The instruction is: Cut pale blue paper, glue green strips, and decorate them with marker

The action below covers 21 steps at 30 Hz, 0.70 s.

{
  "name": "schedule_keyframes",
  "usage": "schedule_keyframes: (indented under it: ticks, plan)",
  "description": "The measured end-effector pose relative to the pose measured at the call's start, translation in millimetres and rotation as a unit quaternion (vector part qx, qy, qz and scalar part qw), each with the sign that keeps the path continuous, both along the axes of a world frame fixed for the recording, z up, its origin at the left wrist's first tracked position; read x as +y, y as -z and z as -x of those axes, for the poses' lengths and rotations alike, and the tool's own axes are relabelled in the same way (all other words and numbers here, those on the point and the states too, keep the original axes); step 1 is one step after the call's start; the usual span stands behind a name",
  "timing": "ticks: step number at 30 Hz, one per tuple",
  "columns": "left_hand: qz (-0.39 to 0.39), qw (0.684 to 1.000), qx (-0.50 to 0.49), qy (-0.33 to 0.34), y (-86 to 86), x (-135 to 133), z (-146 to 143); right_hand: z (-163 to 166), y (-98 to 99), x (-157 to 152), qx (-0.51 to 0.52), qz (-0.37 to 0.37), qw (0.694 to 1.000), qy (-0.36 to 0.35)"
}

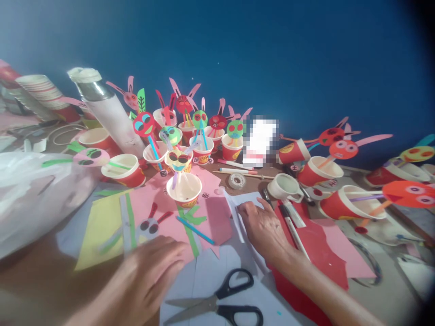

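Note:
My left hand (154,265) is at the lower left, slightly blurred, with loosely stretched fingers and nothing seen in them. It is just in front of a pale paper rabbit face (149,226) with red ears. My right hand (263,226) rests palm down on folded white paper (234,203). Its fingers are bent but apart, one reaching close to a black pen (267,195); some fingertips are hidden. Black-handled scissors (215,301) lie with blades apart on the white sheets between my arms. A paper cup (184,192) with a yellow paper face (179,160) stands beyond my hands.
Several red cups with paper animal faces (200,120) line the back below the blue wall. A steel bottle (105,108) leans at left near a plastic bag (30,199). A tape roll (237,181), white mug (284,186), markers (296,233) and red paper (319,267) lie around.

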<state>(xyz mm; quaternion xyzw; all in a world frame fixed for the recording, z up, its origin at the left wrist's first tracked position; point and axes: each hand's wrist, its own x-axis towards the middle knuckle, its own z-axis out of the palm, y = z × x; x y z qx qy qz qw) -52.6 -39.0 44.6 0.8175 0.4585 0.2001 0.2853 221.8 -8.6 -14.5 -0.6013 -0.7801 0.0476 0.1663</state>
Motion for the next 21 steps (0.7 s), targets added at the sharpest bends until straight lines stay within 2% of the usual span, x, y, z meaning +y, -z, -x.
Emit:
schedule_keyframes:
  ticks: [5,8,11,13,15,17,19,21]
  plan:
    - [0.057,0.996,-0.039,0.065,2.6,13,-28,-7,-14.4,3,0.104,0.061,0.992,0.029]
    - [0.104,0.991,-0.048,0.074,3.4,19,-34,-18,-30.3,5,0.18,0.108,0.976,0.059]
    - [0.193,0.977,-0.077,0.056,4.6,21,-37,-23,-46.3,1,0.254,0.156,0.953,0.056]
    - [0.276,0.954,-0.111,0.028,7.0,21,-40,-19,-53.2,-5,0.358,0.224,0.905,0.039]
    - [0.344,0.927,-0.15,0.002,10.3,21,-45,-13,-56.7,-11,0.491,0.3,0.817,0.031]
    - [0.372,0.91,-0.186,-0.012,13.1,20,-50,-5,-57.8,-16,0.587,0.349,0.729,0.036]
    - [0.376,0.901,-0.213,-0.02,14.8,20,-53,3,-57.7,-21,0.615,0.365,0.698,0.039]
    - [0.366,0.9,-0.233,-0.033,14.9,20,-54,9,-56.8,-23,0.616,0.372,0.693,0.035]
